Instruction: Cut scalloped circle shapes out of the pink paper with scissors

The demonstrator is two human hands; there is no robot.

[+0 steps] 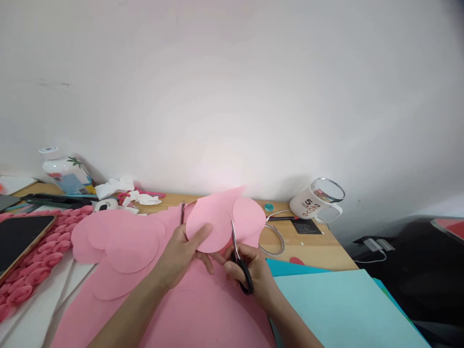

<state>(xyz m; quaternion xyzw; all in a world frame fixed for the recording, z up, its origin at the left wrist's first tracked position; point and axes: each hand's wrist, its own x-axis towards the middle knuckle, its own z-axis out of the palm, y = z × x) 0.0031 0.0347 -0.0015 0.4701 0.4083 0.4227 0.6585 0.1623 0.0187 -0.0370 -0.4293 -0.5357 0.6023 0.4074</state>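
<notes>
My left hand [183, 253] pinches a pink paper circle [213, 224], thumb on its front, holding it up over the desk. My right hand [250, 270] grips black-handled scissors [239, 256], whose blades point up into the pink paper between two rounded lobes. A large pink paper sheet [203, 314] lies under both hands. Several cut pink circles [119, 241] are stacked to the left of my left hand.
Pink paper roses [36, 261] and a dark tablet [18, 237] lie at the left. A white mug [317, 203], a white cable [277, 239] and light blue sheets [337, 309] are on the right. A bottle [63, 171] and crumpled tissue [116, 186] sit by the wall.
</notes>
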